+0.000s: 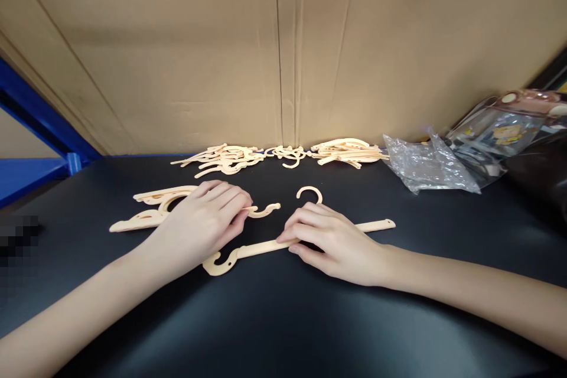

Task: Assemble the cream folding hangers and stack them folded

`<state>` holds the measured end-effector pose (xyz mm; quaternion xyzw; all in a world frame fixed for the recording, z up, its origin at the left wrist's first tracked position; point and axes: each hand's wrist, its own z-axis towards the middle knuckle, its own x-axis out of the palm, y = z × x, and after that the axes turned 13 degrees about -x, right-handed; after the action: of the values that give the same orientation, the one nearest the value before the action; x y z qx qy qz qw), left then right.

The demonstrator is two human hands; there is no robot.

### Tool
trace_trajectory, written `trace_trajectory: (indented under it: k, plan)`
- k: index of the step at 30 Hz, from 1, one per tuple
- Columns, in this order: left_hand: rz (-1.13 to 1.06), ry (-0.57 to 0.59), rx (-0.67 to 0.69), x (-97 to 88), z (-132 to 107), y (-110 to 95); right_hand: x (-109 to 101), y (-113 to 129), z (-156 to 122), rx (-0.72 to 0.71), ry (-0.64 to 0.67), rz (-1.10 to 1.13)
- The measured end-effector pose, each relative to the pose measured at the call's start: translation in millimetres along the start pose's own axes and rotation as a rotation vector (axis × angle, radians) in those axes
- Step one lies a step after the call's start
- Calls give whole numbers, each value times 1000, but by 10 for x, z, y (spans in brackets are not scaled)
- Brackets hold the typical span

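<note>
Cardboard (177,41) is seen behind a black tabletop (283,331). A curved hanger piece (268,211), partly hidden, is apparently pinched by the left hand (208,212); mid-tabletop, a long hanger arm (261,248) is pinched by the right hand (332,242).

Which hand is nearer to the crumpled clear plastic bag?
Right: the right hand is in front and left of the plastic bag; the left hand sits much farther left.
</note>
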<state>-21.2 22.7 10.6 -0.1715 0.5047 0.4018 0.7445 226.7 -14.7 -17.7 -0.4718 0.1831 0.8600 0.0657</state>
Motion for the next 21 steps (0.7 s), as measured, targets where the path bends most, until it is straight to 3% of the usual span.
trace_trajectory:
  k: [10, 15, 21]
  plan:
    - [-152, 8, -122, -15, -36, -48, 5, 16, -4, -16, 28, -49]
    - [-380, 34, -149, -44, -56, -150, -1, 44, -12, -48, 88, -129]
    - [-557, 55, -114, -24, -77, -253, -24, 53, -11, -115, 2, -144]
